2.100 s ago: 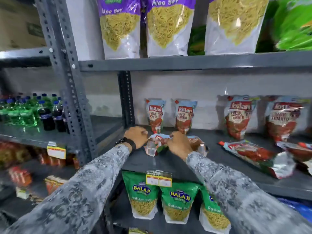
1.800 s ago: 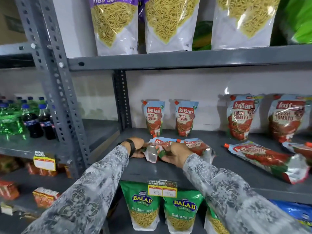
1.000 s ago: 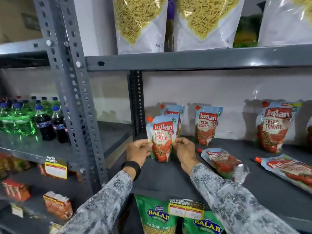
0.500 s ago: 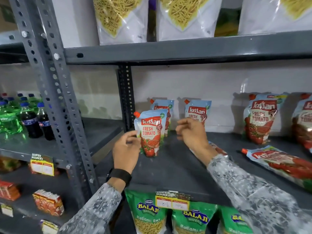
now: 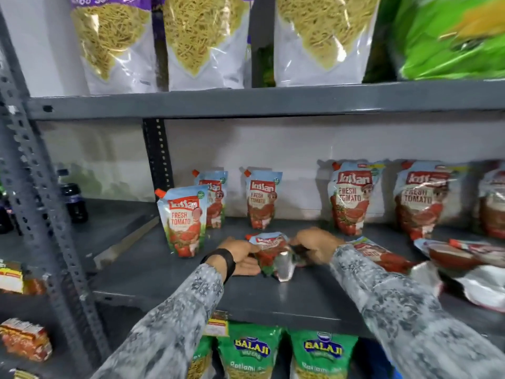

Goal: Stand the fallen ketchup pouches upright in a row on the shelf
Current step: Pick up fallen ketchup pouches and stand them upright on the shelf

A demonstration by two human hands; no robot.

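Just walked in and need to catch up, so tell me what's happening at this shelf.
A person is tidying ketchup pouches on the grey shelf. Both hands, the left hand and the right hand, are closed around a fallen pouch lying near the front. One small pouch already stands upright at the front left, with more upright along the back wall. To the right, two larger pouches lie flat, not yet stood up.

red and pale-blue ketchup pouches (image 5: 183, 220) on a dark grey shelf (image 5: 175, 272); grey mottled-print sleeves (image 5: 175, 324).
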